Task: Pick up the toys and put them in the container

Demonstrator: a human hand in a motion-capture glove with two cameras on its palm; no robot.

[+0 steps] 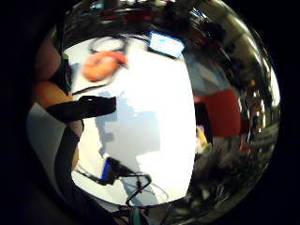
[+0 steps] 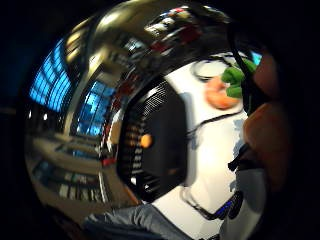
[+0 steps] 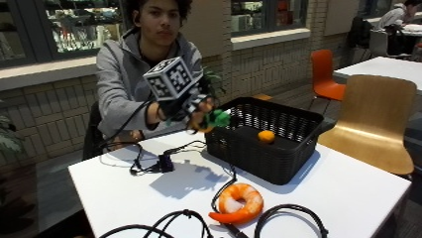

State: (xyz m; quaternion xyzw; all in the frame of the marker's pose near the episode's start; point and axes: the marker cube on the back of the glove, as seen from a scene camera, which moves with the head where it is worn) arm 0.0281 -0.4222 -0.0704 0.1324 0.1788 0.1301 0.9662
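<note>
My gloved right hand (image 3: 188, 111) is raised above the white table (image 3: 342, 191), just beside the rim of the black basket (image 3: 264, 144). Its fingers are curled around a toy with green leaves and an orange body (image 3: 212, 120), held in the air at the basket's edge nearest me. The basket stands toward the table's far edge, and a small orange ball (image 3: 266, 136) lies inside it. An orange shrimp toy (image 3: 238, 202) rests on the table near its front edge, among black cables (image 3: 290, 210).
</note>
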